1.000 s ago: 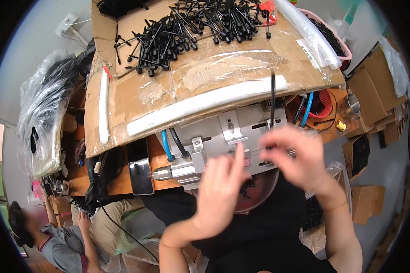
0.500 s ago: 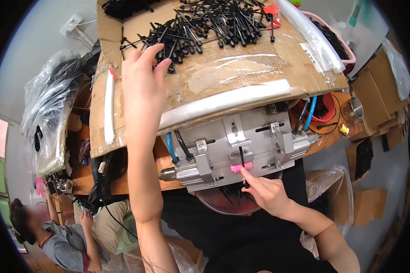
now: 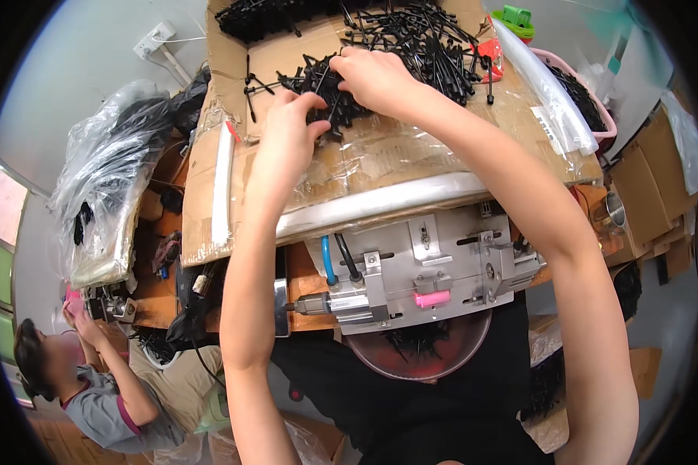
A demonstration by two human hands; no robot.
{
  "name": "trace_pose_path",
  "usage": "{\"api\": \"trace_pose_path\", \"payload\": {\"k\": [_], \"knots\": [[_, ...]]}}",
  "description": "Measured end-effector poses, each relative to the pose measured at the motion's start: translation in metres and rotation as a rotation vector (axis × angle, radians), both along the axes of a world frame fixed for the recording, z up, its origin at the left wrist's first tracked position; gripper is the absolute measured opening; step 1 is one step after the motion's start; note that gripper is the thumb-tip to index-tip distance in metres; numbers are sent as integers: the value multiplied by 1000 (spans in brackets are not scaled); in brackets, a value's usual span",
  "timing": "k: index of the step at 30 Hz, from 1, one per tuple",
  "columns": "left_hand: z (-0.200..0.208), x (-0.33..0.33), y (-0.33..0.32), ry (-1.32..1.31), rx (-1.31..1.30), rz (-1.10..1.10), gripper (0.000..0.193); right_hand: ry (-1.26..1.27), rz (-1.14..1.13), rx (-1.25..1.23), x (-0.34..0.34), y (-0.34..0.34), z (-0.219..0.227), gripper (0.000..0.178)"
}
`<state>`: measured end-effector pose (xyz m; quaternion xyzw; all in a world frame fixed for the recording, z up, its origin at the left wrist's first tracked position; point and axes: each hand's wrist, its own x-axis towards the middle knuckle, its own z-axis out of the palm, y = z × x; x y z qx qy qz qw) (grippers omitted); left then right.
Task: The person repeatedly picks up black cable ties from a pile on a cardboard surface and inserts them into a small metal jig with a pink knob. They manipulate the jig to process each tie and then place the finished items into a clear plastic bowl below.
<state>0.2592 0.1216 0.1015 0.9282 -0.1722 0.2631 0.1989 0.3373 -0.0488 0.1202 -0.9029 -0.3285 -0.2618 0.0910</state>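
Note:
Both arms reach far out over a cardboard tray (image 3: 380, 167) covered in tape. My left hand (image 3: 291, 128) and my right hand (image 3: 376, 77) meet at a heap of small black plastic parts (image 3: 411, 39), fingers pinching into the near edge of the heap. Each hand seems to grip one or more black pieces, though the fingers hide how many. Below the tray sits a metal fixture (image 3: 426, 271) with a pink piece (image 3: 432, 298) on its front.
A round reddish bowl (image 3: 423, 353) with black parts lies under the fixture. Blue and black hoses (image 3: 337, 260) run into it. Clear plastic bags (image 3: 105, 182) lie at left, a pink basket (image 3: 589, 101) at right. Another person (image 3: 93, 380) sits at lower left.
My right hand left the pink piece on the fixture and reached up to the black parts. My left hand stayed at the heap, shifting slightly right.

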Motion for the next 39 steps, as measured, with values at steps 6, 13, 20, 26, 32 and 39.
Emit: {"api": "trace_pose_path", "payload": {"k": [6, 13, 20, 26, 32, 39], "knots": [[-4, -30, -17, 38, -62, -116, 20, 261, 25, -43, -35, -41, 1, 18], [30, -29, -41, 132, -172, -346, 11, 26, 18, -129, -72, -121, -2, 14], [72, -42, -32, 275, -540, -357, 15, -207, 170, -170, -78, -145, -2, 14], [46, -98, -26, 161, -591, -241, 10, -10, 333, -217, -81, -108, -2, 8], [-15, -194, -67, -27, -302, -31, 68, -116, 296, 172, -76, -122, -3, 9], [-109, -251, -133, 197, 50, -27, 60, 723, 381, 1066, -132, -141, 17, 50]]}}
